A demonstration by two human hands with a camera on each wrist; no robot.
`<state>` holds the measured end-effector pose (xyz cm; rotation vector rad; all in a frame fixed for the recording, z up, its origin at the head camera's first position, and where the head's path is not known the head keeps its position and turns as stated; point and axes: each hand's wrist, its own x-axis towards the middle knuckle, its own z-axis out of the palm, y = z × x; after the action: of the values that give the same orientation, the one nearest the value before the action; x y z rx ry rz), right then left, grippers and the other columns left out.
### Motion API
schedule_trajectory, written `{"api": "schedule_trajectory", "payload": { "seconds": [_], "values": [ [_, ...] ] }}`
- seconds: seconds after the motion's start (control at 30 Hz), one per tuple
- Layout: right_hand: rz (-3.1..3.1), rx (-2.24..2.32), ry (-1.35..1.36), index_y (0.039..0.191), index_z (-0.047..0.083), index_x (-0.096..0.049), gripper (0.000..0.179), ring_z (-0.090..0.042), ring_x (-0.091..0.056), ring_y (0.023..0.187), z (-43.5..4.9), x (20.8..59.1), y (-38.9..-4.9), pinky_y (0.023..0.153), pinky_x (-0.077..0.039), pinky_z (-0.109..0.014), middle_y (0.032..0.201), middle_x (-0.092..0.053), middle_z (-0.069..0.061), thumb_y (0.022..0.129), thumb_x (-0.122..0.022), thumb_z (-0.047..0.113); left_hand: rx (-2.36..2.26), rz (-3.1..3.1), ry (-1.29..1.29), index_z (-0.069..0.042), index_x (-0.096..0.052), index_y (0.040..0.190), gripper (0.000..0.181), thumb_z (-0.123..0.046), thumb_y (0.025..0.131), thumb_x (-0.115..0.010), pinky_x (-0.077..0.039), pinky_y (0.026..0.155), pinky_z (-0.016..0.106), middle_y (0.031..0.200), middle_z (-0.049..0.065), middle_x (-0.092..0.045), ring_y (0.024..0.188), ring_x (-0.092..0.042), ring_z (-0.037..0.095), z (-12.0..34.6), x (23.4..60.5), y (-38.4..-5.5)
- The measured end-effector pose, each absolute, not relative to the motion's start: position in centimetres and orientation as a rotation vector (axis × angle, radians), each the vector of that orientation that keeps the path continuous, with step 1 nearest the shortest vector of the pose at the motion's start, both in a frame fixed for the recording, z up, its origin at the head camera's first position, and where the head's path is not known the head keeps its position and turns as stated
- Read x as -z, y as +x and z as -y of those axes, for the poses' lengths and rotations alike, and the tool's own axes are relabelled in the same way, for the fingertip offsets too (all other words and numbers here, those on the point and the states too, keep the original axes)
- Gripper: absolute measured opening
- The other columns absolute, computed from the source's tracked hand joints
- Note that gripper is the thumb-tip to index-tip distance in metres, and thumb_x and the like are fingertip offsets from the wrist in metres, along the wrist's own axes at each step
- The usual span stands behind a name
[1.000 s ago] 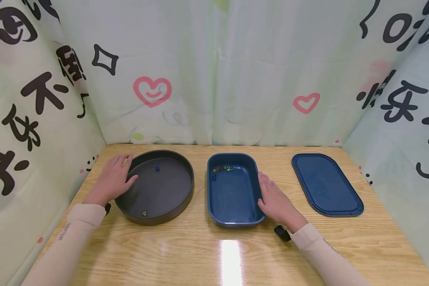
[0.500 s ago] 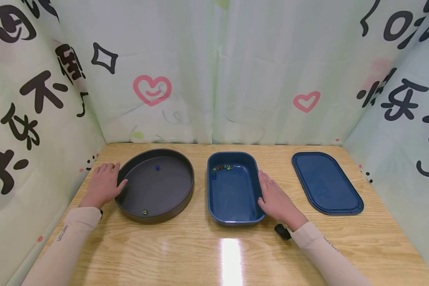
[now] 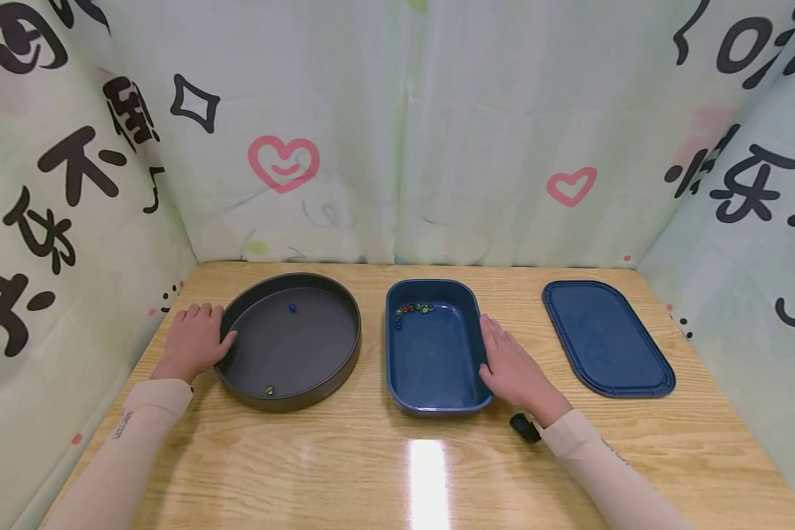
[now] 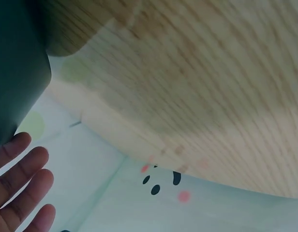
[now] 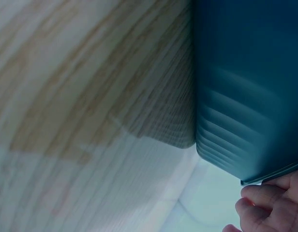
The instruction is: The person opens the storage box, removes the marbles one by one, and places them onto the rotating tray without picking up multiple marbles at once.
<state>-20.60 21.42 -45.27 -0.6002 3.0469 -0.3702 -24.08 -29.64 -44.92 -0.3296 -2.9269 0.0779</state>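
Observation:
At the left edge of a round dark pan (image 3: 298, 346), my left hand (image 3: 195, 342) lies with its thumb at the rim and its fingers relaxed outside the wall. In the left wrist view its fingers (image 4: 28, 166) are spread close to the pan's side. The pan contains a blue marble (image 3: 293, 308) and a greenish marble (image 3: 269, 390). My right hand (image 3: 517, 368) rests along the right rim of a deep blue rectangular container (image 3: 437, 368), fingers straight. Several colourful marbles (image 3: 409, 308) line its far left corner. The right wrist view shows the container's ribbed side (image 5: 245, 111) beside the hand.
A flat blue lid (image 3: 609, 338) lies on the wooden table (image 3: 344, 471) to the right of my right hand. A printed curtain (image 3: 477, 147) stands behind the table and along both sides.
My left hand has drawn back leftward from over the pan's rim to its outer side. The right hand keeps its place at the container. Pan, container and marbles stay put.

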Motion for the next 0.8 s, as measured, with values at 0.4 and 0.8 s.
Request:
{"api": "schedule_trajectory", "payload": {
  "seconds": [0.4,0.8],
  "values": [
    [-3.039,0.359,-0.599,0.145,-0.011,-0.011,0.072,-0.040,-0.018,0.142,-21.61,45.39,-20.62,0.113,-0.022,-0.053,0.154,-0.015,-0.026,0.089,-0.048,0.016,-0.077,2.862,-0.279,0.006,-0.049,0.100,0.029,-0.015,0.080,-0.055,-0.039,0.074,0.050,0.087,0.024,-0.049,0.085,-0.049,0.040,29.15,44.86,-23.95],
    [-3.043,0.264,-0.622,0.144,-0.012,-0.016,0.075,-0.041,-0.020,0.142,-21.65,44.82,-20.69,0.113,-0.022,-0.052,0.153,-0.019,-0.027,0.092,-0.052,0.028,-0.095,2.863,-0.268,0.004,-0.050,0.105,0.029,-0.010,0.080,-0.051,-0.038,0.079,0.053,0.089,0.024,-0.049,0.086,-0.048,0.041,29.54,44.83,-23.70]
  ]
}}
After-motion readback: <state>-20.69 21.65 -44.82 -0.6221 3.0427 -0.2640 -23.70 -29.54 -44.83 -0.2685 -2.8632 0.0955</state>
